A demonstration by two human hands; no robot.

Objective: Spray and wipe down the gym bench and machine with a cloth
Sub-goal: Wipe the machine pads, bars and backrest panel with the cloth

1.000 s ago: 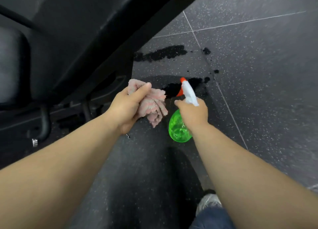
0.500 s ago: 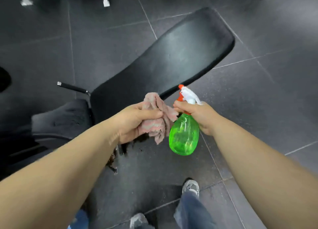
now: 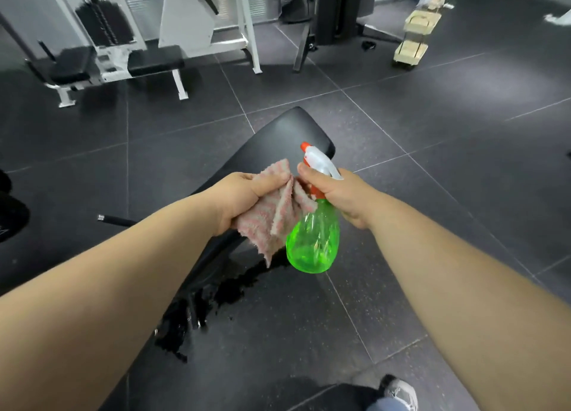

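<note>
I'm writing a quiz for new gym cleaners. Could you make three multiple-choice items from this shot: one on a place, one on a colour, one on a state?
1. Where is the cloth?
A. Over a shoulder
B. In a pocket
C. In the left hand

2. What colour is the spray bottle body?
A. Green
B. Blue
C. White

3. The right hand is:
A. open and idle
B. gripping the spray bottle's neck
C. curled, holding nothing

Answers:
1 C: that hand bunches the cloth.
2 A: the clear body is bright green.
3 B: its fingers wrap the neck under the white trigger head.
</note>
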